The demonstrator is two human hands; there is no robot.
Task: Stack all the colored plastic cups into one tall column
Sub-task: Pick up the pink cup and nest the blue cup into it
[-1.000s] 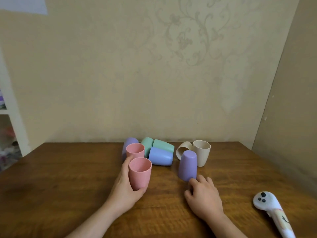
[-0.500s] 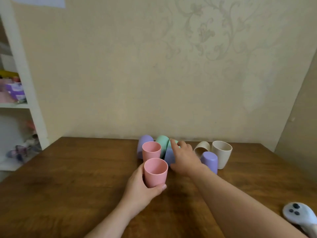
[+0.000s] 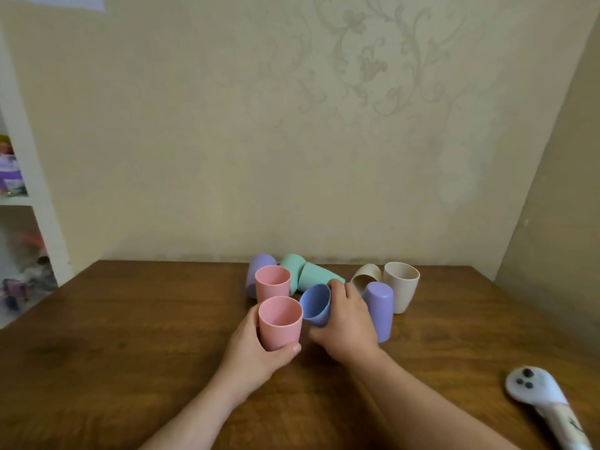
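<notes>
My left hand [image 3: 256,349] grips an upright pink cup [image 3: 280,323] standing on the wooden table [image 3: 130,336]. My right hand [image 3: 347,323] holds a blue cup [image 3: 315,303] tilted on its side, mouth facing left toward the pink cup. Behind them stands a second pink cup [image 3: 272,284] upright. A purple cup [image 3: 258,274] and two green cups [image 3: 293,271] [image 3: 316,277] lie at the back. An upside-down purple cup [image 3: 380,310] stands right of my right hand. A beige cup [image 3: 367,277] lies on its side beside an upright beige cup [image 3: 401,285].
A white toy-like handle with dark dots [image 3: 539,401] lies at the table's front right. A white shelf [image 3: 29,196] with small items stands to the left. The wall runs close behind the cups.
My right hand left the upside-down purple cup, reached to the back, took the blue cup and drew it forward beside the pink cup. My left hand kept its hold.
</notes>
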